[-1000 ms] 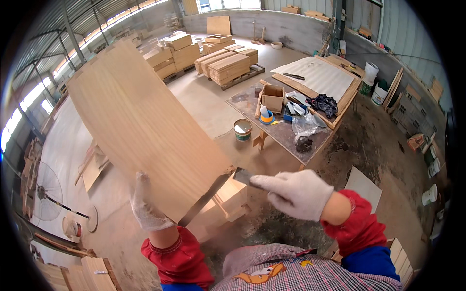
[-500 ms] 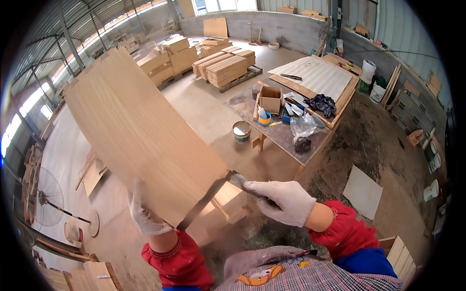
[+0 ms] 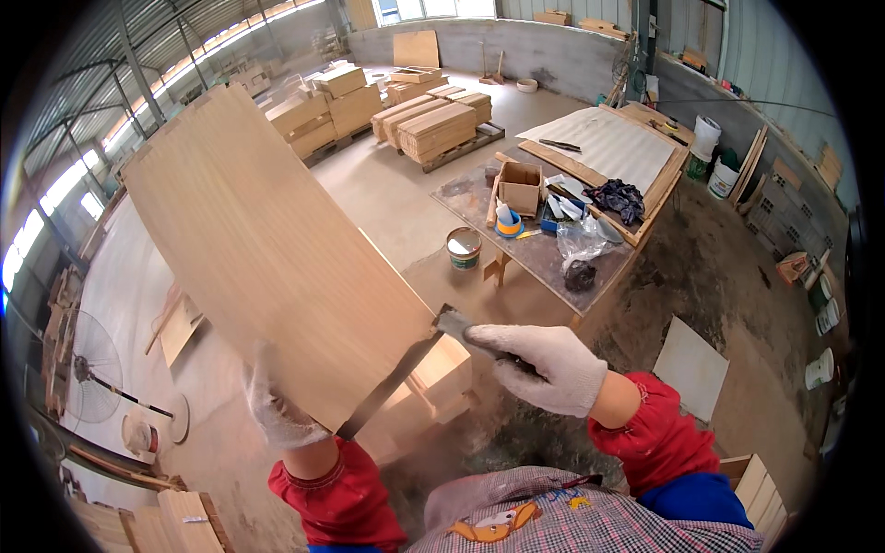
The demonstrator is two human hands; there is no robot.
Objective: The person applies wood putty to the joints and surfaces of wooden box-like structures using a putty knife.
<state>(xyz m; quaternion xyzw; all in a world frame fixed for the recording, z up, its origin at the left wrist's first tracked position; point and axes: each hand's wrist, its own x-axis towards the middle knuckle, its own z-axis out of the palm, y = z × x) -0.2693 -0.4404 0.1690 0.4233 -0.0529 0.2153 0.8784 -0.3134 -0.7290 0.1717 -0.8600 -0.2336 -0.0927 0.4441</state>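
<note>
A large light-brown wooden board (image 3: 267,249) is held up tilted in front of me, its near dark edge facing down toward my chest. My left hand (image 3: 275,413), in a white glove, grips the board's near lower corner from below. My right hand (image 3: 544,364), also in a white glove, is closed around the handle of a small flat-bladed scraper (image 3: 454,323), whose blade touches the board's near right corner. Both arms wear red sleeve covers. Under the board stands a small pale wooden stand (image 3: 433,387), partly hidden.
A workbench (image 3: 516,263) ahead carries a cardboard box (image 3: 519,187), tape, tools and plastic bags; a paint tin (image 3: 463,247) sits beside it. Stacks of boards on pallets (image 3: 433,129) lie farther off. A fan (image 3: 92,373) stands at left, a pale panel (image 3: 690,367) at right.
The board has tipped a little more upright and to the left. My right hand with the scraper stays at the board's near right corner.
</note>
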